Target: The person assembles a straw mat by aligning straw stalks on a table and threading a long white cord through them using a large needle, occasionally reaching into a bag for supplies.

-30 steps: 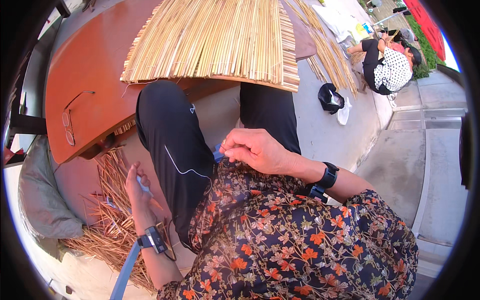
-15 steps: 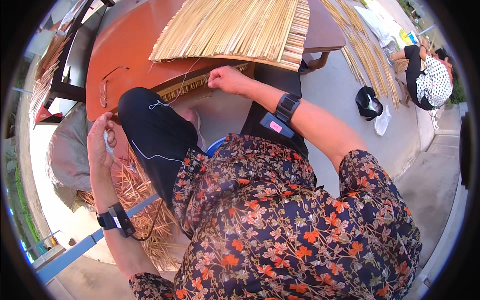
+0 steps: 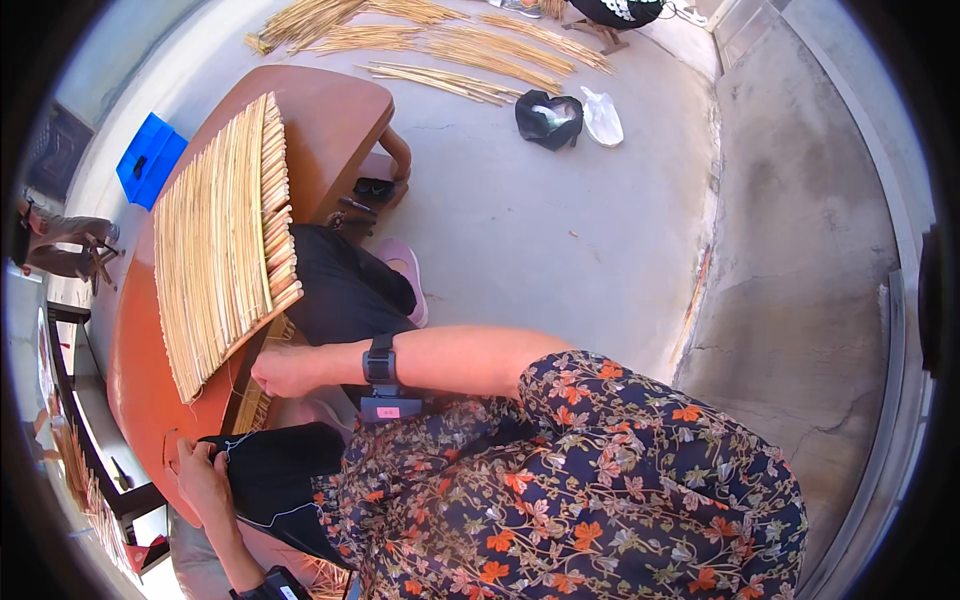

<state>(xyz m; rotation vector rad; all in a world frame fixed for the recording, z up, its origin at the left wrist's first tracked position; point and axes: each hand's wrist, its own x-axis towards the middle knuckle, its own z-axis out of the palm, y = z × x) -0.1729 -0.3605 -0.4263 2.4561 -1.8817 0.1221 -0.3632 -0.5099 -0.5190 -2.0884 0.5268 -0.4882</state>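
My right hand [image 3: 283, 366] is closed just below the lower edge of a reed mat [image 3: 215, 250], which lies on a reddish-brown wooden table [image 3: 140, 330]. A thin thread hangs by its fingers; I cannot make out what they grip. My left hand [image 3: 203, 478] is lower left, fingers curled, beside my dark-clad knee [image 3: 275, 450] and the table edge; what it holds is hidden. Spectacles [image 3: 170, 450] lie partly hidden near that hand. A white cord crosses my left leg.
Loose reed stalks [image 3: 470, 55] lie on the concrete floor beyond the table, near a black bag [image 3: 548, 125] and white bag [image 3: 602, 118]. A blue box [image 3: 150, 160] stands at the left. People sit at upper right [image 3: 610, 12] and far left [image 3: 60, 240]. A wall runs along the right.
My view has swung round, so the mat now appears at left. My right hand has moved from my lap to the mat's edge; my left hand has risen toward the table edge.
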